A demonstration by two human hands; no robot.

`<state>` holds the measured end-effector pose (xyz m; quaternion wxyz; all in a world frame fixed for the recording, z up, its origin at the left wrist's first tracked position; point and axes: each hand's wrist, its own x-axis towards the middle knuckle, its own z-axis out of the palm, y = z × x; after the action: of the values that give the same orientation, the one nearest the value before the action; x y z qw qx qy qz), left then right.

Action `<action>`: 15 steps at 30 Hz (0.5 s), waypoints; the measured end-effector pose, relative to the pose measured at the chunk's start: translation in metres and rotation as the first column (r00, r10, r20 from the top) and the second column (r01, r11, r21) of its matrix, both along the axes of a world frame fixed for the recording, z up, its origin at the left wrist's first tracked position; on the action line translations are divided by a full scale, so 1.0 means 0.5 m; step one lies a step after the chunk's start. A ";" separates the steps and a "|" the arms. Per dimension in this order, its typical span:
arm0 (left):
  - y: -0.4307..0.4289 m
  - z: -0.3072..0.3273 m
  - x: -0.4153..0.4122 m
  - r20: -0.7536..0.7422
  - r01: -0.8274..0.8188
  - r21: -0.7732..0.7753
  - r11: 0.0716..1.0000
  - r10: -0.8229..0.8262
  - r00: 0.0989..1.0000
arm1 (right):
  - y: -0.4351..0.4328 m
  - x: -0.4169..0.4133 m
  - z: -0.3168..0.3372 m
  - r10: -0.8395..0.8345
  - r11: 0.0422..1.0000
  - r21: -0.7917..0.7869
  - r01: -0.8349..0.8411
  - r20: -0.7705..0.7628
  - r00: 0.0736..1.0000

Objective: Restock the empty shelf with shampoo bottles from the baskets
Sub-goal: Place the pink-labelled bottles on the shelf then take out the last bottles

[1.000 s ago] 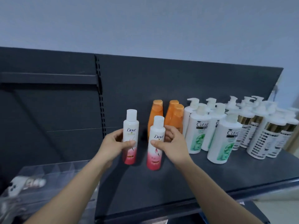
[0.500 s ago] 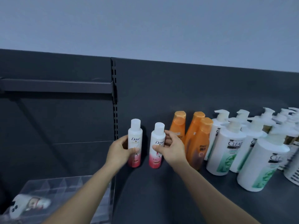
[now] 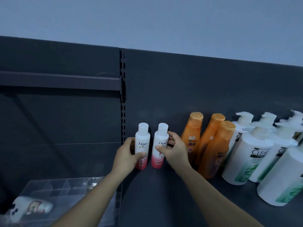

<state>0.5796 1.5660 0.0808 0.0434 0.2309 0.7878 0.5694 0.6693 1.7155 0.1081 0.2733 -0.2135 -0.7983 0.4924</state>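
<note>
Two small white-and-pink Dove bottles stand upright side by side against the back panel of the dark shelf (image 3: 164, 202). My left hand (image 3: 126, 154) grips the left Dove bottle (image 3: 142, 141) from its left side. My right hand (image 3: 174, 152) holds the right Dove bottle (image 3: 159, 143) from its right side, thumb across the label. To the right stand three orange bottles (image 3: 193, 136), and beyond them several white pump bottles (image 3: 246, 158) with green labels.
A clear plastic divided organiser (image 3: 65, 190) sits at lower left, with a small white item (image 3: 31, 208) lying in it. A dark shelf bar (image 3: 60, 81) crosses the upper left bay. A slotted upright (image 3: 123, 95) separates the two bays.
Both hands have carried the two Dove bottles back and to the left until they stand against the rear panel. The view has shifted left and closer.
</note>
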 end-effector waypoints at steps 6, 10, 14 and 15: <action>0.010 0.007 0.003 -0.092 -0.042 -0.073 0.996 0.036 0.995 | 0.005 -0.013 -0.013 0.007 0.998 0.055 -0.008 0.018 1.000; 0.015 0.005 0.009 -0.121 -0.048 -0.090 0.995 0.037 0.992 | 0.004 -0.014 -0.021 0.002 0.994 0.109 -0.010 0.073 0.997; 0.017 0.005 0.019 -0.168 -0.055 -0.100 0.993 0.038 0.985 | -0.007 -0.009 -0.017 -0.038 0.989 0.144 0.023 0.098 0.994; 0.018 0.006 0.022 -0.181 -0.054 -0.102 0.993 0.035 0.983 | -0.010 -0.007 -0.016 -0.048 0.989 0.148 0.033 0.104 0.993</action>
<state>0.5903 1.5748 0.0835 -0.0279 0.2608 0.8228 0.5043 0.6656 1.7106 0.1001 0.2548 -0.2353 -0.8411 0.4149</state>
